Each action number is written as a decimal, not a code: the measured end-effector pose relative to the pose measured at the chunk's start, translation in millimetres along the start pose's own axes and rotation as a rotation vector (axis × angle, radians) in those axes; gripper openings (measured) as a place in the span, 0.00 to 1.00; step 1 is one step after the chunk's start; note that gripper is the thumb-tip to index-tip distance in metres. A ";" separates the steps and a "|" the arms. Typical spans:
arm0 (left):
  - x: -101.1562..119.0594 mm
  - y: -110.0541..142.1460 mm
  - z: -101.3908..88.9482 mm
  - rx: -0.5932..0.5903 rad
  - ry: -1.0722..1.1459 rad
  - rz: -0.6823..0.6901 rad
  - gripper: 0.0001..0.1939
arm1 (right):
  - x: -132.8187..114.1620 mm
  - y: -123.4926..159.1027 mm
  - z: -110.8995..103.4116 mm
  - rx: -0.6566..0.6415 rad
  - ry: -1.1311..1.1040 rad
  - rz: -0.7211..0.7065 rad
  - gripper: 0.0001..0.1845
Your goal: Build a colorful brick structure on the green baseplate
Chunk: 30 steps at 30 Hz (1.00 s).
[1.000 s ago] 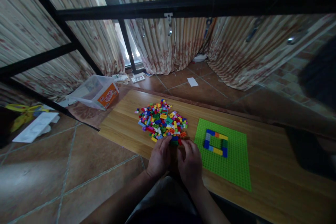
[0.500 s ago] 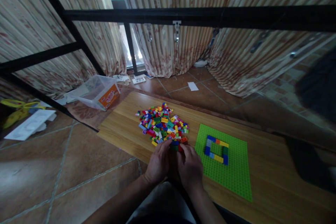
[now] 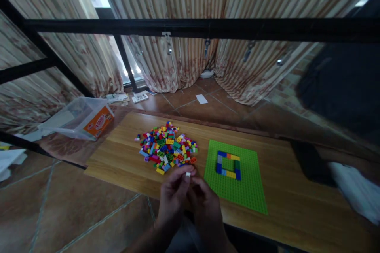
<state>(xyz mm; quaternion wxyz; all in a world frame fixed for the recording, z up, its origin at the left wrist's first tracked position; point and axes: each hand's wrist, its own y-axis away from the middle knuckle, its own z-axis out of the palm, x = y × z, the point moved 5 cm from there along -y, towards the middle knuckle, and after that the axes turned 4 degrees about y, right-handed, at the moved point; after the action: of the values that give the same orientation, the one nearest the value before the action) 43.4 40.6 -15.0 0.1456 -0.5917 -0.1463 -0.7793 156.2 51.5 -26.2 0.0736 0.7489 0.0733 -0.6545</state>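
My left hand [image 3: 173, 195] is closed, with a small white toy brick [image 3: 188, 174] pinched between thumb and forefinger. Close against it, my right hand [image 3: 206, 203] has its fingers curled in toward the same spot; whatever they hold is hidden. Just beyond both hands lies a loose pile of mixed-colour toy bricks [image 3: 166, 146]. To the right of my right hand, a green baseplate [image 3: 246, 193] lies flat on the wooden board. A rectangular ring of blue, yellow, orange, green and grey bricks [image 3: 219, 168] sits on it, with its middle open.
The pile and baseplate rest on a long wooden tabletop [image 3: 115, 152]. Left of it stands a clear plastic box [image 3: 74, 116] with an orange label. A black metal bar [image 3: 184, 27] crosses in front of the curtains. Someone in dark clothing [image 3: 341, 87] is at the right.
My hands have drawn back from the pile's near edge and come together, and a white brick now shows in my left fingers. The camera view has swung right.
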 end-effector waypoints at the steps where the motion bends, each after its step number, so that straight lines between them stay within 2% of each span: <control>1: 0.2 1.0 10.0 -0.008 0.060 -0.050 0.11 | -2.7 0.3 -3.9 0.020 -0.063 0.044 0.12; 5: -6.7 2.1 42.7 -0.028 0.212 -0.162 0.13 | -6.7 1.0 -27.4 0.145 -0.164 0.134 0.11; 10: -27.1 -0.9 72.6 -0.133 0.250 -0.217 0.13 | 4.8 3.0 -60.6 0.247 -0.108 0.202 0.14; 15: -43.7 -13.4 84.2 -0.236 0.041 -0.155 0.15 | 15.8 -12.4 -118.5 0.426 0.051 0.184 0.18; 19: -44.7 -25.6 81.7 -0.288 -0.331 0.005 0.15 | 19.0 -33.8 -156.6 0.508 0.148 0.200 0.20; 21: -42.1 -29.1 82.4 -0.320 -0.499 0.129 0.17 | 18.9 -43.1 -162.2 0.495 0.225 0.206 0.20; 25: -42.9 -28.6 89.3 -0.417 -0.669 0.350 0.20 | 21.1 -54.4 -154.5 0.445 0.354 0.207 0.20; 30: -56.7 -24.6 93.1 -0.460 -0.777 0.411 0.22 | 27.9 -57.7 -144.4 0.431 0.430 0.228 0.19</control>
<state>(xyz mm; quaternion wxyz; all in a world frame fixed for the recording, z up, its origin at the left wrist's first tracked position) 130.0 103.5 -47.1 0.0964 -0.8718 0.1056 -0.4686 288.0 138.1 -35.6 -0.0310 0.8718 -0.1374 -0.4692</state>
